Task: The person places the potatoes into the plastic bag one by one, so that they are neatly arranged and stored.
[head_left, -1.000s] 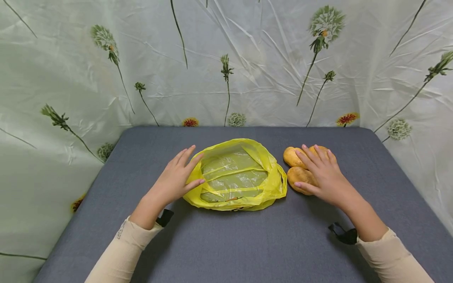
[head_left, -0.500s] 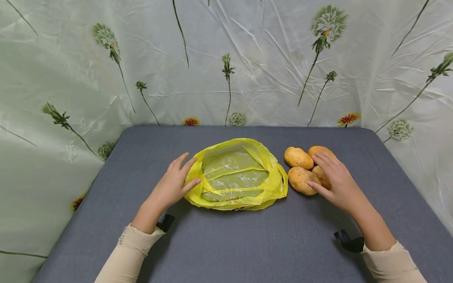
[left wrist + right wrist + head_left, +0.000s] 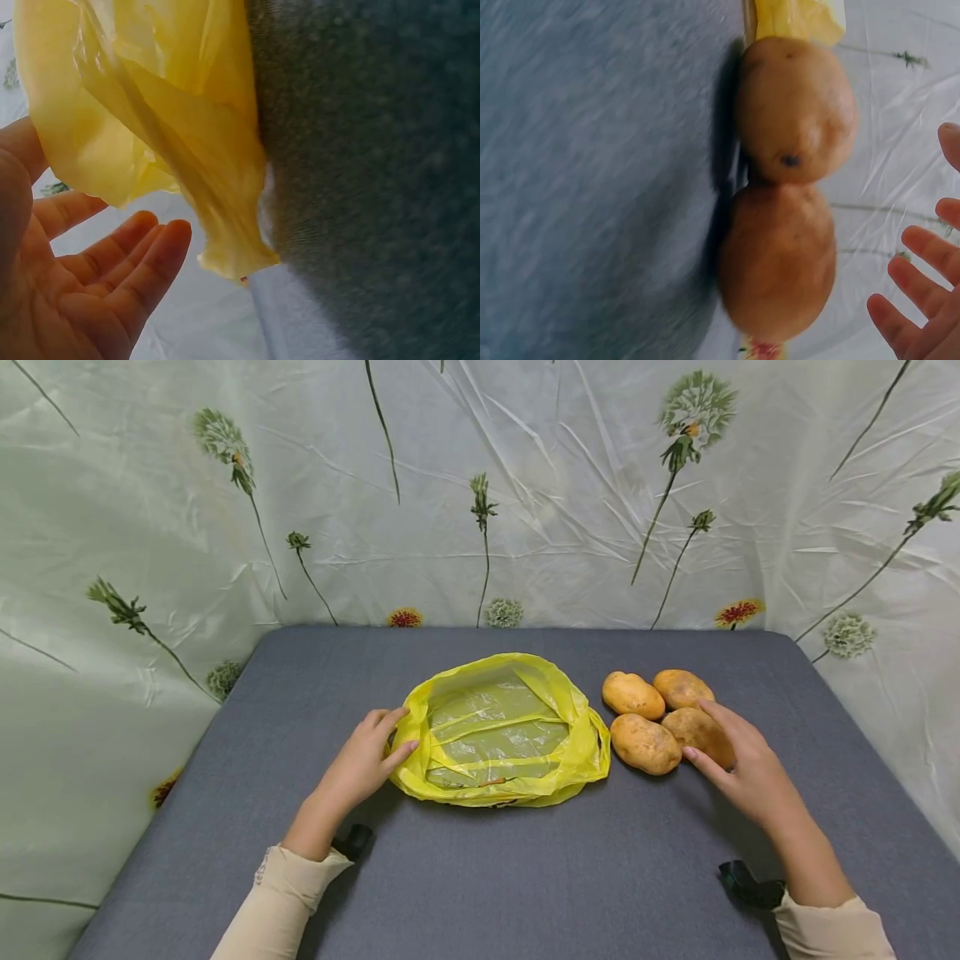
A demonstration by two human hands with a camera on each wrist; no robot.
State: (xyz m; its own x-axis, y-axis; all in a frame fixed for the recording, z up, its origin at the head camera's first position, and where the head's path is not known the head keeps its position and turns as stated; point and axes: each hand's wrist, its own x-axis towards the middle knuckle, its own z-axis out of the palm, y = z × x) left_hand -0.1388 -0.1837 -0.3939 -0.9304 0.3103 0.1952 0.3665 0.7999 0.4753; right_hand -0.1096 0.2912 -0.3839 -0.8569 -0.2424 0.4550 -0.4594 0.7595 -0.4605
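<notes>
A yellow plastic bag (image 3: 588,752) lies on the grey table with its mouth spread wide and facing up. My left hand (image 3: 358,767) is at the bag's left rim, fingertips right at the plastic. In the left wrist view its fingers are loosely bent and do not pinch the bag. Right of the bag, several potatoes sit in a tight cluster: a front-left potato (image 3: 645,744), a front-right potato (image 3: 696,733) and two behind. My right hand (image 3: 757,777) hovers beside the front-right potato, fingers relaxed and apart from it in the right wrist view.
The grey cloth-covered table (image 3: 525,885) reaches back to a pale curtain (image 3: 562,527) printed with dandelions and flowers. A black strap with a camera (image 3: 750,887) is worn on the right wrist, and a similar black one (image 3: 354,842) on the left.
My right hand has drawn back to the right and towards me from over the potatoes, uncovering them. My left hand has lowered slightly to the bag's left rim. Bag and potatoes have stayed put.
</notes>
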